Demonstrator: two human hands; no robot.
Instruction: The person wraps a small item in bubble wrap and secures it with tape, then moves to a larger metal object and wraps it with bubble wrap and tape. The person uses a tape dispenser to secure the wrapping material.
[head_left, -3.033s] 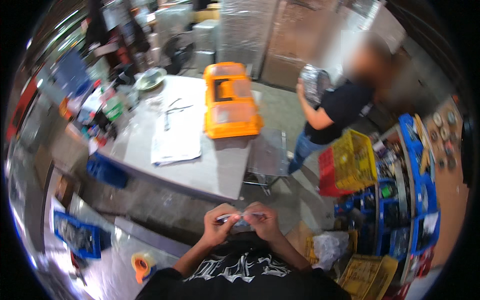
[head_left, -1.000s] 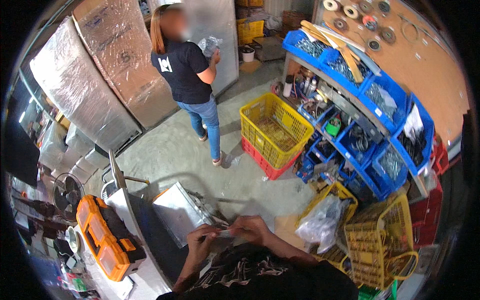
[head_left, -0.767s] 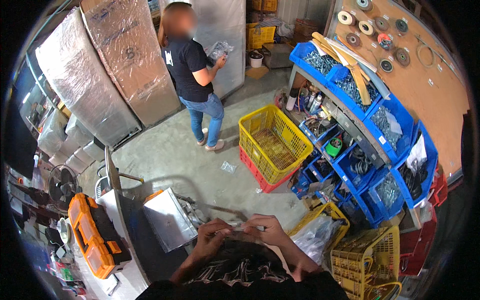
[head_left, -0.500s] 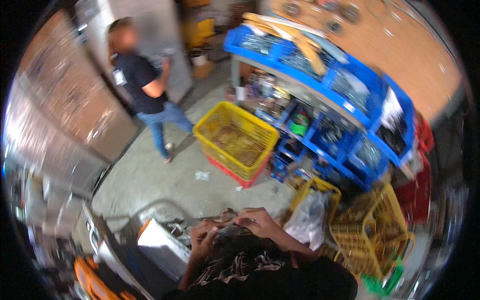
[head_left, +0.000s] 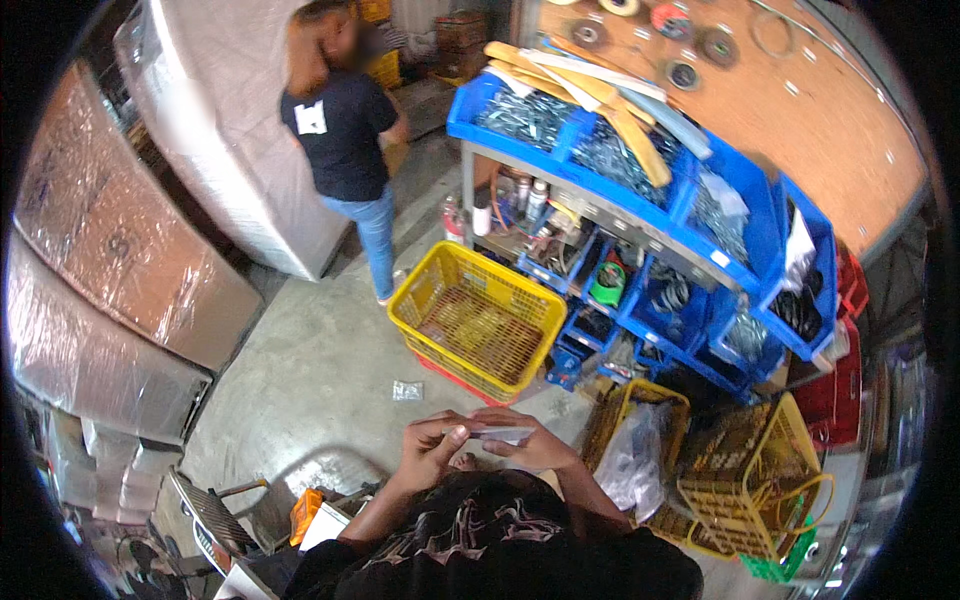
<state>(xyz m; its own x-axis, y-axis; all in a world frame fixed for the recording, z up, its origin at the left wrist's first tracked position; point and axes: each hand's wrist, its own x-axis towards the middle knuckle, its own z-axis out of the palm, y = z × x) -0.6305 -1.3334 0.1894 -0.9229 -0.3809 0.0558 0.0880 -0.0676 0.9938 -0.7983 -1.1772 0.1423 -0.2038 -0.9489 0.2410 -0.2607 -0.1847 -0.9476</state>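
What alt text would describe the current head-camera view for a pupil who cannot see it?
The wearer's left hand and right hand hold a small pale item between them. Beyond are a yellow crate stacked on a red one, blue bins of metal parts, and another person in a dark T-shirt.

Count: 2 hands (head_left: 432, 450) (head_left: 541, 447), 1 held pale piece (head_left: 508, 434), 1 other person (head_left: 342, 135), 4 upper blue bins (head_left: 503, 139), 1 large yellow crate (head_left: 480, 325) atop 1 red crate (head_left: 462, 380), 1 floor packet (head_left: 407, 390), 1 bulky plastic bag (head_left: 635, 465).
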